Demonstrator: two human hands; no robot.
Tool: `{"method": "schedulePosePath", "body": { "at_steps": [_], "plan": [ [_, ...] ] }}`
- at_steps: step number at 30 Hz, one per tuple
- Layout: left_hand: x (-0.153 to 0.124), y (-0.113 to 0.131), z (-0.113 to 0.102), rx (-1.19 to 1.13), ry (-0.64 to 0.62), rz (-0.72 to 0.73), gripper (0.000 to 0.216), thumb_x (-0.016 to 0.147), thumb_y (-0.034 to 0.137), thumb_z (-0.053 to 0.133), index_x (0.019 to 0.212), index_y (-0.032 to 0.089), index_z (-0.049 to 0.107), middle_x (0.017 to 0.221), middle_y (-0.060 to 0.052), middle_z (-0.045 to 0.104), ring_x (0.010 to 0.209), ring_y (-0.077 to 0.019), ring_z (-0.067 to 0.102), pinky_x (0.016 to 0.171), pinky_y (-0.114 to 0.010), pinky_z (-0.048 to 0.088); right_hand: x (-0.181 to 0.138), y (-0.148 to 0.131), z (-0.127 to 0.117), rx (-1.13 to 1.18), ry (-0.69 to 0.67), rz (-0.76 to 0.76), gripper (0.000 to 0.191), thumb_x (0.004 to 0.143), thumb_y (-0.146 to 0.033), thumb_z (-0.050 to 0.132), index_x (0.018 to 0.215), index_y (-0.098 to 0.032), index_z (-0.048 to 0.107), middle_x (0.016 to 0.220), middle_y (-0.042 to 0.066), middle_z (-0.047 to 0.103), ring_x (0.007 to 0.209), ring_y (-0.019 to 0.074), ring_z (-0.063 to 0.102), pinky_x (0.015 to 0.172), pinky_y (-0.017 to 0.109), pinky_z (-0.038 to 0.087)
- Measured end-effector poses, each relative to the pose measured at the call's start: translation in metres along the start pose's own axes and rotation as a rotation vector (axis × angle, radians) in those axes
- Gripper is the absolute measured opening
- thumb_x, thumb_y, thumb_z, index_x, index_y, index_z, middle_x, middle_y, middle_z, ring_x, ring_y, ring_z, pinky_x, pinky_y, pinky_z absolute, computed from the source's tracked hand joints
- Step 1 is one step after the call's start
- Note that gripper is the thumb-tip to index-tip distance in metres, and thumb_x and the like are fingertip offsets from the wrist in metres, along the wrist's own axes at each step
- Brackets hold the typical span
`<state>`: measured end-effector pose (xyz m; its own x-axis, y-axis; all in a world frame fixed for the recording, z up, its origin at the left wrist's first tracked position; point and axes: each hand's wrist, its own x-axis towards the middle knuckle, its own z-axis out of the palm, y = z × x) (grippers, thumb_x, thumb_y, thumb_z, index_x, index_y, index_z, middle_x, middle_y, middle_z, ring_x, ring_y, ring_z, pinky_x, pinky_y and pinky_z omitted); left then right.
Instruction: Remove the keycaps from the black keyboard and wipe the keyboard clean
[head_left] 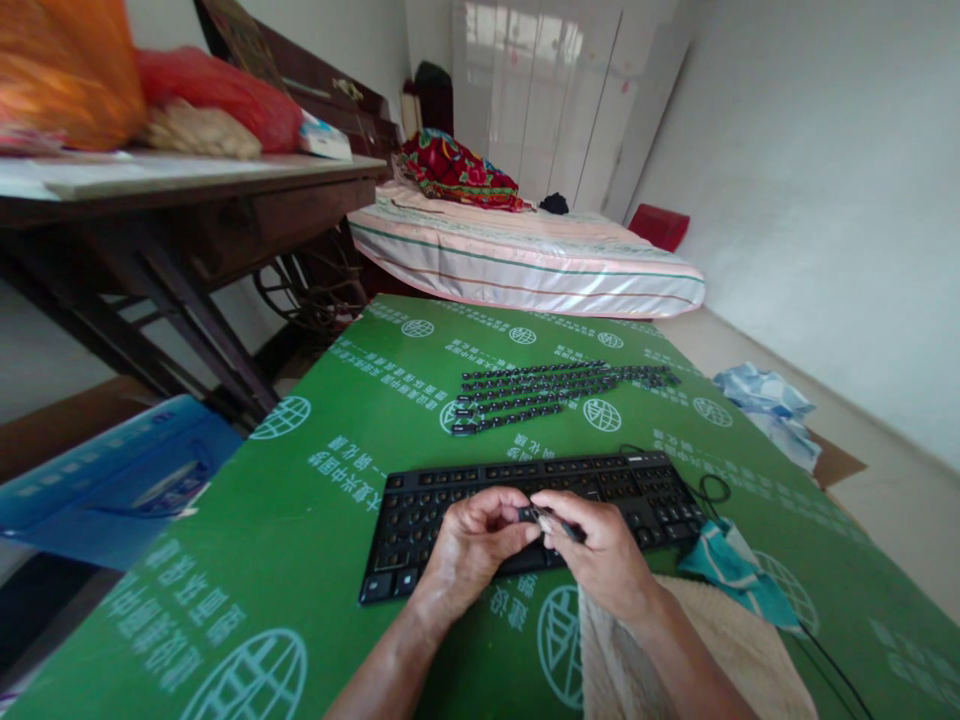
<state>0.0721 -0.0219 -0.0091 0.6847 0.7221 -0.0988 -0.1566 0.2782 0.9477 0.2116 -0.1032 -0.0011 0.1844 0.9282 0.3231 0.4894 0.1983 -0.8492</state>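
A black keyboard [645,490] lies on a green printed board [315,520] in front of me. Both my hands hover over its front middle. My left hand [472,545] and my right hand [596,555] are closed together, pinching a small dark piece [541,517] between their fingertips; it looks like a keycap or a small tool, too small to name surely. Beyond the keyboard lie several rows of loose black keycaps [540,392] laid out on the board.
A teal cloth [724,565] and a beige towel [720,640] lie at the right, with the keyboard cable [712,490]. A dark wooden table [187,200] with bags stands at the left. Behind are a bed [525,260], a white wardrobe [555,90] and a blue box [112,480].
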Motion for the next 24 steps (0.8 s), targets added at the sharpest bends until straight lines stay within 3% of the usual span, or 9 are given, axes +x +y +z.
{"method": "schedulePosePath", "body": {
  "at_steps": [10,18,24],
  "plan": [
    [0.0,0.001,0.0,-0.005,-0.002,-0.011,0.03,0.056,0.021,0.082,0.075,0.012,0.06,0.06,0.004,0.062,0.053,-0.0064,0.051,0.052,-0.017,0.038,0.005,0.003,-0.004,-0.01,-0.104,0.116,0.018,0.075,-0.016,0.053,0.086,-0.018,0.068,0.065,-0.002,0.061,0.052,0.0078,0.049,0.047,0.017,0.037],
    [0.0,0.006,0.001,0.047,0.003,-0.013,0.025,0.061,0.022,0.079,0.074,0.013,0.061,0.057,0.004,0.062,0.05,-0.0069,0.052,0.049,-0.017,0.038,0.013,-0.005,-0.007,-0.043,-0.123,0.13,0.011,0.074,-0.017,0.058,0.079,-0.016,0.067,0.056,-0.005,0.053,0.05,0.0067,0.041,0.049,0.018,0.032],
    [-0.001,0.007,0.001,0.041,0.002,-0.018,0.025,0.062,0.023,0.078,0.075,0.012,0.06,0.06,0.004,0.061,0.052,-0.0067,0.052,0.052,-0.018,0.04,0.015,-0.004,-0.008,-0.089,-0.158,0.082,0.008,0.075,-0.019,0.06,0.078,-0.017,0.068,0.059,-0.004,0.058,0.053,0.0068,0.046,0.05,0.017,0.033]
  ]
}}
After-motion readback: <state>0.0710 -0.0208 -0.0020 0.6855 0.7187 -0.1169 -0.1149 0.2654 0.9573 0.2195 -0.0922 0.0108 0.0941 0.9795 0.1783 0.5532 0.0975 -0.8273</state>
